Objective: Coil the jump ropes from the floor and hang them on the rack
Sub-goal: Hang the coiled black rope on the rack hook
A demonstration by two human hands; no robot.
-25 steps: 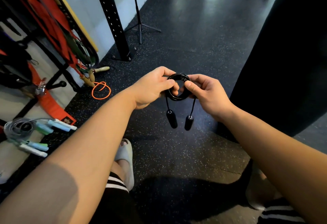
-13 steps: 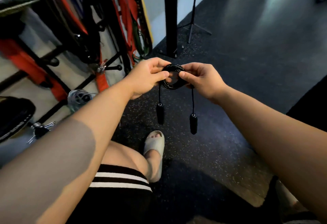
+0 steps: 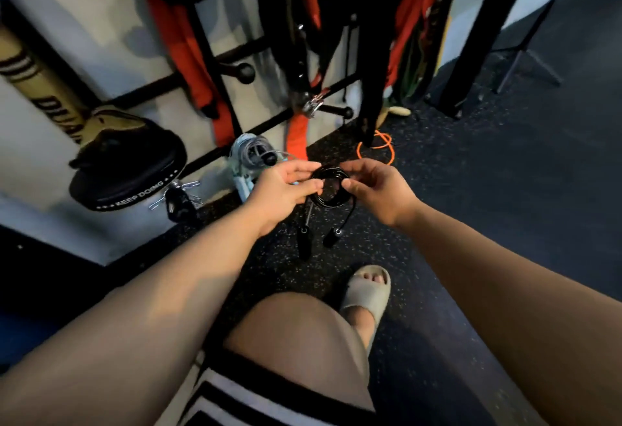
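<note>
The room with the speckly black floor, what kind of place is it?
Most likely a gym. The floor is speckled rubber matting, a black wall rack carries red and black straps, and the left hand and right hand hold a coiled black jump rope.

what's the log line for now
left hand holds coiled black jump rope | right hand pinches it | black handles dangle | black metal rack ahead
</note>
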